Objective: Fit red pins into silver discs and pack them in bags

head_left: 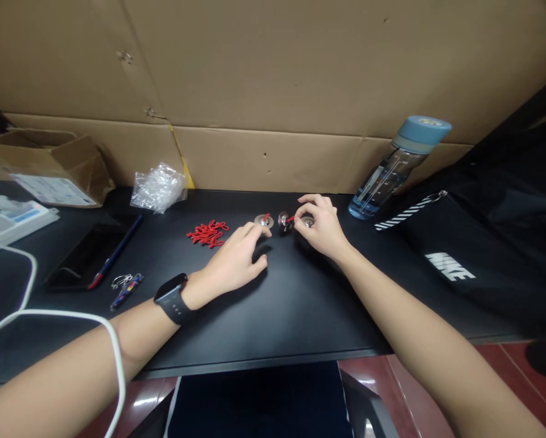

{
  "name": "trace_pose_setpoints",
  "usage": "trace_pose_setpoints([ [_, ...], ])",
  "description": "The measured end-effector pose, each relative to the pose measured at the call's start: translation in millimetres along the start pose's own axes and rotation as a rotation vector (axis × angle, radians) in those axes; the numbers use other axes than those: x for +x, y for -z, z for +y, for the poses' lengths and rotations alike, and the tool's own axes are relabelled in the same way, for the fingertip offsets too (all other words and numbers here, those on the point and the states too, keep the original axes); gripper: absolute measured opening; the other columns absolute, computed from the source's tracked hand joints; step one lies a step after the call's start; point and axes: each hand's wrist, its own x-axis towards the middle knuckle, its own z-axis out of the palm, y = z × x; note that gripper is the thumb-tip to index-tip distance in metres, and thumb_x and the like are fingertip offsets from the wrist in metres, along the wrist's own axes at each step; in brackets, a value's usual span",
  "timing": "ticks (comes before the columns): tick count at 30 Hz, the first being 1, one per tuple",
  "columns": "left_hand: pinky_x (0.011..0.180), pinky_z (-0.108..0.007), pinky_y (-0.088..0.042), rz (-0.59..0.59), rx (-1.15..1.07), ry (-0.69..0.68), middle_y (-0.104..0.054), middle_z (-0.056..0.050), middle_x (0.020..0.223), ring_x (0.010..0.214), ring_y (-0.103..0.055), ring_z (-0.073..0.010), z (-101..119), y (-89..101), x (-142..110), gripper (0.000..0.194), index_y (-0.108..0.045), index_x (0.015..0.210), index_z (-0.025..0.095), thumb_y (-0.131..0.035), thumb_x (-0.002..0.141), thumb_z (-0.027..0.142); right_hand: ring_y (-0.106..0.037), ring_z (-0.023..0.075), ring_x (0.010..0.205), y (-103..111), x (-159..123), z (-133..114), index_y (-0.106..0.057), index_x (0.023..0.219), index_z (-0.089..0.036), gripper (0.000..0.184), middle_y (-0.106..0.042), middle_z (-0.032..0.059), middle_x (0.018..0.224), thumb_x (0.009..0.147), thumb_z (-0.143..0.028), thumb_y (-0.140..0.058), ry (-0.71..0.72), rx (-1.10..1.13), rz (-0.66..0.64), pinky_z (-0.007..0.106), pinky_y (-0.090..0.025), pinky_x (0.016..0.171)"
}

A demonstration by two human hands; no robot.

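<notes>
My left hand (239,261), with a dark watch (175,298) on its wrist, reaches over the black table with fingers apart. Its fingertips are at the near edge of a small silver, dome-centred metal disc (260,220), like a finger cymbal, which has a red cord at its middle. A second metal disc (283,221) stands tilted beside it. The fingers of my right hand (321,225) are pinched at the short red cord (292,218) of this tilted disc. Another disc (307,221) shows partly behind the right fingers. Left of my left hand lies a heap of red cords (208,233).
A blue-capped water bottle (387,173) and a black bag (437,255) stand at the right. Crumpled clear plastic (158,187), a paper bag (67,164), a tablet (90,252), a keyring (127,291) and a white cable (67,313) are at the left. A cardboard wall (277,73) closes the back.
</notes>
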Motion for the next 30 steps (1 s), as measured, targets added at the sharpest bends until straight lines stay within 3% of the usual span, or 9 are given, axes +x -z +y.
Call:
trace_pose_setpoints([
  [15,0.106,-0.050,-0.050,-0.139,0.127,-0.064,-0.065,-0.009,0.129,0.121,-0.058,-0.0304,3,-0.8,-1,0.026,-0.063,0.122,0.023,-0.055,0.097,0.021,-0.056,0.0351,0.123,-13,4,15,-0.069,0.084,-0.022,0.005,-0.069,0.0112,0.128,0.088,-0.024,-0.068,0.003,-0.042,-0.003,0.053,-0.041,0.096],
  [23,0.104,-0.049,-0.051,-0.147,0.164,-0.122,-0.066,-0.010,0.127,0.117,-0.060,-0.0295,4,0.6,0,0.026,-0.065,0.123,0.022,-0.054,0.099,0.020,-0.055,0.0321,0.124,-22,7,7,-0.068,0.090,-0.023,0.007,-0.069,0.0104,0.129,0.096,-0.025,-0.064,0.159,-0.163,0.008,0.048,-0.038,0.095],
  [30,0.104,-0.047,-0.052,-0.148,0.184,-0.150,-0.066,-0.009,0.126,0.117,-0.060,-0.0287,4,-1.1,1,0.026,-0.064,0.122,0.023,-0.053,0.099,0.019,-0.055,0.0309,0.123,-26,6,3,-0.068,0.092,-0.022,0.009,-0.069,0.0105,0.130,0.099,-0.025,-0.062,0.186,-0.211,-0.005,0.046,-0.036,0.094],
])
